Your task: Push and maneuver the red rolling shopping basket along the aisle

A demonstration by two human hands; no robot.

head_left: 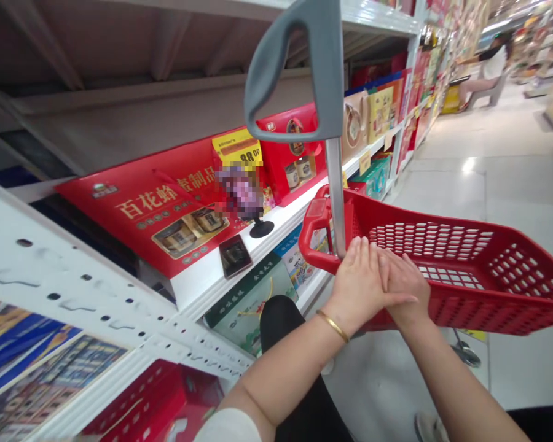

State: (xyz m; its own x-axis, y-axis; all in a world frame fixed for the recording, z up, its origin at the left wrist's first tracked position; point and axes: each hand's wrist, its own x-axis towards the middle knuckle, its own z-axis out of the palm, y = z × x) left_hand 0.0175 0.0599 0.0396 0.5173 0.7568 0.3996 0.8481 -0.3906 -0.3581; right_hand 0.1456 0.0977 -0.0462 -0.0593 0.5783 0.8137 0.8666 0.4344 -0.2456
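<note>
My left hand (362, 279), with a gold bangle (332, 325) at its wrist, lies flat at the near rim of a red rolling shopping basket (493, 307). Its fingers are stretched out near the foot of the grey pull handle (329, 80), and its thumb reaches across my right hand (408, 285). The right hand rests against the left on the same rim, fingers extended and partly covered. Neither hand shows anything gripped. Inside the basket, only the perforated red walls and floor show.
White metal shelving (120, 307) stands on the left with red gift boxes (133, 209). A dark phone (235, 256) and a small black stand (262, 229) lie on the shelf edge, near a yellow price tag (239, 150). Farther down the tiled aisle (456, 178) a person (488, 67) sits.
</note>
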